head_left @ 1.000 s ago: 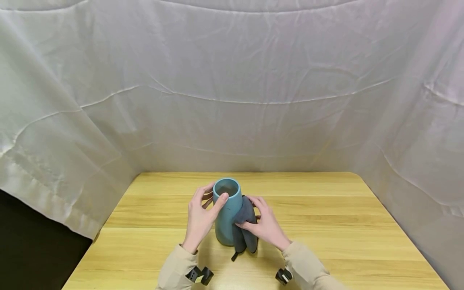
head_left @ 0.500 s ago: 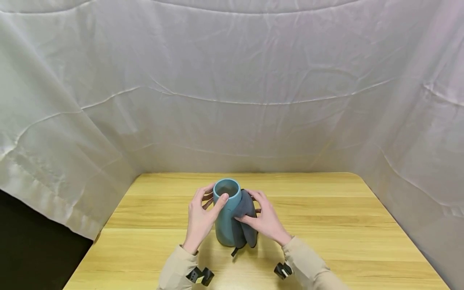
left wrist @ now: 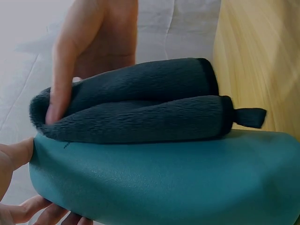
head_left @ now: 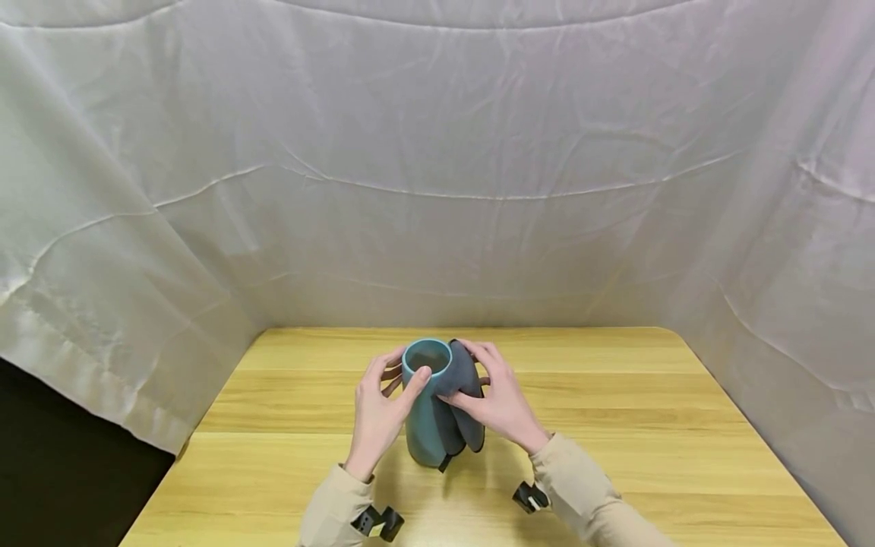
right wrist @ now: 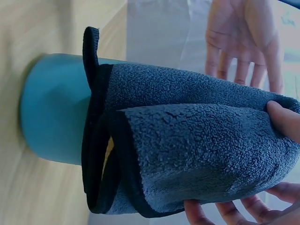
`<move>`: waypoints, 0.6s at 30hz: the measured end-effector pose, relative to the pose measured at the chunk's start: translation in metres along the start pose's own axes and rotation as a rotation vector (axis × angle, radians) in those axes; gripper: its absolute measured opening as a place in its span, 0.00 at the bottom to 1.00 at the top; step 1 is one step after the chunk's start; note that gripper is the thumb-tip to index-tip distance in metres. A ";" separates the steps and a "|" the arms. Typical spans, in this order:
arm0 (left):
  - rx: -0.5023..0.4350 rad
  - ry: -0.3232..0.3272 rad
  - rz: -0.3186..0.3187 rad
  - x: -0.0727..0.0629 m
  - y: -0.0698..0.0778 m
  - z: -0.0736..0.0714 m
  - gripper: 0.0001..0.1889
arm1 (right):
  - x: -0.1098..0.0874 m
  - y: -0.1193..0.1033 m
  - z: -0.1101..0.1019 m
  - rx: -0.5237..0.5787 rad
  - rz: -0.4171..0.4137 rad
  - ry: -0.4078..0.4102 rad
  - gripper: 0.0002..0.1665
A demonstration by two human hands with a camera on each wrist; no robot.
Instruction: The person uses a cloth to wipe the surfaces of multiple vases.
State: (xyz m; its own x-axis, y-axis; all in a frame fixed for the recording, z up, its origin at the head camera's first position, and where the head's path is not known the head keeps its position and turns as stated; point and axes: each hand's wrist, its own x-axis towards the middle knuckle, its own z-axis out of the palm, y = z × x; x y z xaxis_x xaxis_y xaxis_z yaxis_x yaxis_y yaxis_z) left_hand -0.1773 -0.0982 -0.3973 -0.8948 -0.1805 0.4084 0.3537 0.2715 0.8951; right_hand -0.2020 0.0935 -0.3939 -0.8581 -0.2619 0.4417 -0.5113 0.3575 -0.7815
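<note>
A teal vase (head_left: 422, 429) with an open round mouth stands upright on the wooden table. My left hand (head_left: 379, 414) grips it near the top, thumb on the front by the rim and fingers round the far left side. My right hand (head_left: 504, 403) holds a folded dark grey cloth (head_left: 462, 372) with a black edge against the vase's right side, its upper end level with the rim. In the right wrist view, the thumb lies over the fluffy cloth (right wrist: 187, 145) and the fingers sit under it. A short black loop (left wrist: 251, 117) hangs off the cloth's lower end in the left wrist view.
The wooden table (head_left: 636, 456) extends to both sides of the vase. A pale fabric curtain (head_left: 465, 167) hangs behind it and along the sides. Each wrist carries a small black camera mount, as on the left sleeve (head_left: 335, 501).
My right hand has slid the cloth up the vase's right side, from around mid-height to the rim. My left hand and the vase have stayed in place.
</note>
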 end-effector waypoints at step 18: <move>0.005 -0.001 -0.010 -0.001 0.001 0.000 0.24 | -0.026 0.036 0.015 0.042 0.158 -0.028 0.44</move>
State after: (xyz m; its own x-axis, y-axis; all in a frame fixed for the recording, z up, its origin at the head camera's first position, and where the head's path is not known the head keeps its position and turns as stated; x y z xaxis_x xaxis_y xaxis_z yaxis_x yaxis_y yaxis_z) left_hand -0.1764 -0.0976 -0.3972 -0.8987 -0.1819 0.3990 0.3434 0.2740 0.8983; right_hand -0.1973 0.1001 -0.4406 -0.9259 -0.2305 0.2994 -0.3668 0.3589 -0.8583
